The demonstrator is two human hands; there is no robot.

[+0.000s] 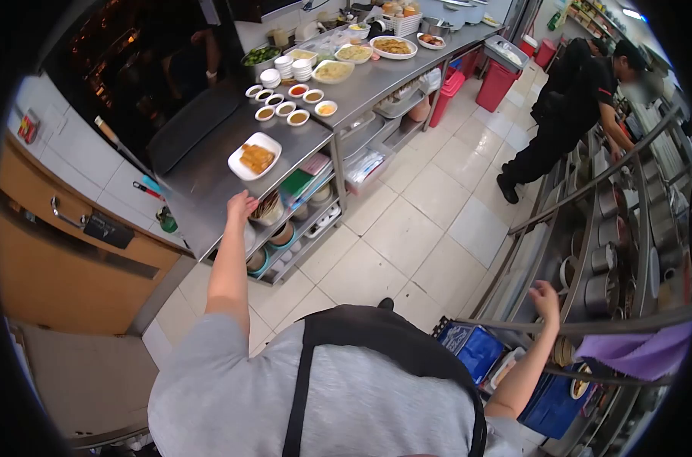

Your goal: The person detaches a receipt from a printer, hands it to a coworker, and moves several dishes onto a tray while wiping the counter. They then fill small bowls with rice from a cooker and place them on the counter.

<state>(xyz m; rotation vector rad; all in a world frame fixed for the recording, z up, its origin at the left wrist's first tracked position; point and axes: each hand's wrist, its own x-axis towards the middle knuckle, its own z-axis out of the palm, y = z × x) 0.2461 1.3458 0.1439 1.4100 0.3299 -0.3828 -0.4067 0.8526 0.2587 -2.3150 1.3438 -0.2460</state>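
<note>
Grey sleeves and a black apron strap (384,358) fill the near edge of the view. Left hand (241,204) reaches out to the front edge of the long stainless-steel counter (201,190); its fingers rest together at the rim, holding nothing that can be made out. Just beyond it, apart from the fingers, sits a white rectangular plate of golden fried pieces (255,156). Right hand (545,293) is raised beside the slanted steel rail (589,183) of the pot rack on the right; whether its grip is spread or pressed together cannot be told. A purple cloth (639,352) hangs over a lower rail near that hand, and a blue box (475,349) stands below.

Under the counter, shelves carry stacked bowls and a green tray (296,183). Further along the counter top stand two rows of small white sauce dishes (293,103), then stacked white cups (285,67), then wide white plates of cooked food (392,47). Red bins (500,82) stand on the tiled floor beyond. At the far right a person in black clothing (567,107) bends toward the rack.
</note>
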